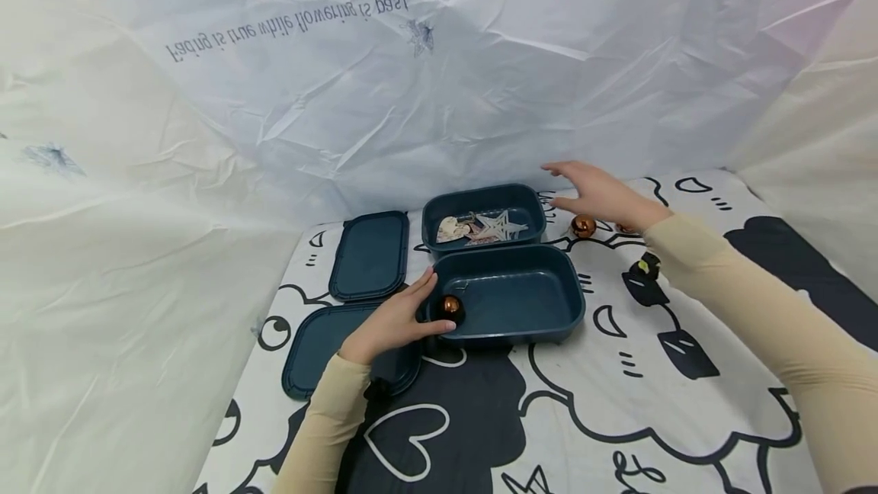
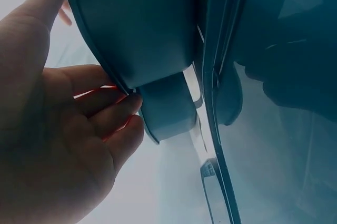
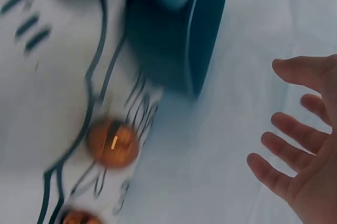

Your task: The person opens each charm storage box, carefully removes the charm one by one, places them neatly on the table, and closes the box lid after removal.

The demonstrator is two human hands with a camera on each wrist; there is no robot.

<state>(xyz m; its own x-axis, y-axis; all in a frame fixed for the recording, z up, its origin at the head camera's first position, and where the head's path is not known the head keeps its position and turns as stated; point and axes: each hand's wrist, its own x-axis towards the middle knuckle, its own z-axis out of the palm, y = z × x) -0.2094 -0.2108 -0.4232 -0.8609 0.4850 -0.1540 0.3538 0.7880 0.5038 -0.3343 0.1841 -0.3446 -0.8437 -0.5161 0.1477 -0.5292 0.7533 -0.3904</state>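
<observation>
My left hand (image 1: 394, 319) is at the left end of the nearer dark blue container (image 1: 511, 338). Its fingertips and thumb touch the rim, fingers relaxed and spread apart, as the left wrist view shows (image 2: 68, 124). Inside that container, by its left wall, sits a shiny copper-coloured ball (image 1: 450, 308). My right hand (image 1: 600, 193) hovers in the air at the back right, fingers spread and holding nothing. Beneath it on the cloth lies another copper ball (image 1: 584, 226), seen blurred in the right wrist view (image 3: 112, 143). A further ball (image 1: 626, 228) is partly hidden by the right forearm.
Behind stands a second dark blue container (image 1: 439, 200) with a white woven star (image 1: 501, 226) and pale shell-like pieces (image 1: 453, 229). Two dark lids (image 1: 370, 258) lie at left. A small black item (image 1: 645, 267) is near the right sleeve. White sheeting (image 1: 411, 113) hangs behind.
</observation>
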